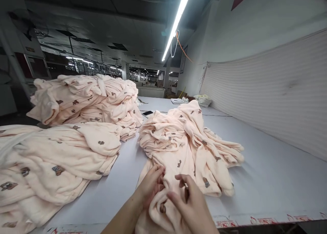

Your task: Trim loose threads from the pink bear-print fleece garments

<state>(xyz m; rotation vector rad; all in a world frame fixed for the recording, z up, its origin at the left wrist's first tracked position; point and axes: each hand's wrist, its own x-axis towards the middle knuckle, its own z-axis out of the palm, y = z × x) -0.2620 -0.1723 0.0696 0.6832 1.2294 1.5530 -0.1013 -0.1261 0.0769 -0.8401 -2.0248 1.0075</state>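
A heap of pale peach fleece garments (186,142) with small brown bear prints lies in the middle of the white table (268,179). My left hand (150,184) is closed on the near end of the top garment, fingers pinching the fabric. My right hand (190,201) lies beside it on the same garment, fingers curled into the cloth near a small brown print. The lower part of this garment hangs over the table's front edge.
Two more piles of the same peach garments stand at the left, one near (51,166) and one further back (89,98). A dark phone (147,113) lies on the table behind the heap. A quilted white wall (268,91) runs along the right. Folded pale items (203,100) sit far back.
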